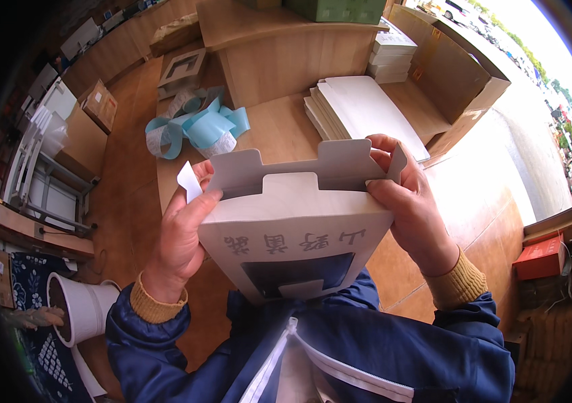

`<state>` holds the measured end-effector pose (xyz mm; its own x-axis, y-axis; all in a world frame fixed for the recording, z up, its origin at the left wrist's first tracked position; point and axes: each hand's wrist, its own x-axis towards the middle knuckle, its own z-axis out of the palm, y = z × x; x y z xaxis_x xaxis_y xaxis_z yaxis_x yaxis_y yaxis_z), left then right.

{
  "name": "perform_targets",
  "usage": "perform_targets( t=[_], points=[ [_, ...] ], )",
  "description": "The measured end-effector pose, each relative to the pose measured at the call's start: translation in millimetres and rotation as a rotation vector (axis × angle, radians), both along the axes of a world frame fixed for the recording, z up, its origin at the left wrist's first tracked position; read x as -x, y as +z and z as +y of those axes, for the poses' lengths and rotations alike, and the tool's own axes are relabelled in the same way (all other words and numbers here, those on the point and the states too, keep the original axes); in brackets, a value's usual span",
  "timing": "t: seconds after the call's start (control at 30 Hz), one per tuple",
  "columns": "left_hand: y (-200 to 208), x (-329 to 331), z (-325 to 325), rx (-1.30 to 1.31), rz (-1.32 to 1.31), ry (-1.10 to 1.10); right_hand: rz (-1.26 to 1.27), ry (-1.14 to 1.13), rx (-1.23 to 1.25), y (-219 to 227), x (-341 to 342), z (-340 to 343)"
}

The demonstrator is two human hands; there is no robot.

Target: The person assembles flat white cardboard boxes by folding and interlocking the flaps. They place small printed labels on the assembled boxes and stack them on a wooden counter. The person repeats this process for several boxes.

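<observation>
Between my hands is a white cardboard box (286, 208) with a window cut in its front, through which dark blue shows. Its upper end stands open, with tabs and side flaps sticking up. My left hand (182, 235) grips the left top corner, thumb on the front panel near the rim. At the right top corner my right hand (410, 205) pinches the wall, thumb inside the edge and fingers behind the flap. The box is held close to my body, above my lap. Its lower end is hidden against my jacket.
A wooden table (272, 127) lies beyond the box. On it are a stack of flat white cardboard sheets (366, 107), a tangle of light blue ribbon (208, 127) and a windowed carton (182, 72). A large open carton (457, 74) stands right; a white bucket (81, 305) stands lower left.
</observation>
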<state>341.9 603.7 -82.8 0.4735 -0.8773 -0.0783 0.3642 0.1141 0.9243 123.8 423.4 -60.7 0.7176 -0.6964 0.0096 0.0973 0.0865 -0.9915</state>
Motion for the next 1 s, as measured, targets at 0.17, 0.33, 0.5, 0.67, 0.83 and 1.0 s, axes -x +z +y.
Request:
perform_targets(
  t=[0.17, 0.33, 0.5, 0.67, 0.83, 1.0],
  points=[
    [-1, -3, 0, -0.095, -0.151, 0.002, 0.102, 0.055, 0.136, 1, -2, 0],
    [6, -14, 2, -0.269, -0.597, -0.133, 0.145, -0.036, 0.393, -13, -4, 2],
    [7, -10, 9, -0.167, -0.777, -0.182, -0.037, 0.073, 0.24, -18, -7, -2],
    [4, -14, 2, -0.026, -0.194, -0.209, -0.077, 0.163, 0.096, -16, -8, -7],
    [4, -8, -5, -0.031, -0.046, -0.203, -0.094, 0.219, -0.023, -8, -6, -10],
    [1, -9, -5, -0.034, 0.047, -0.139, 0.033, 0.214, 0.006, 0, -4, -9]
  ],
)
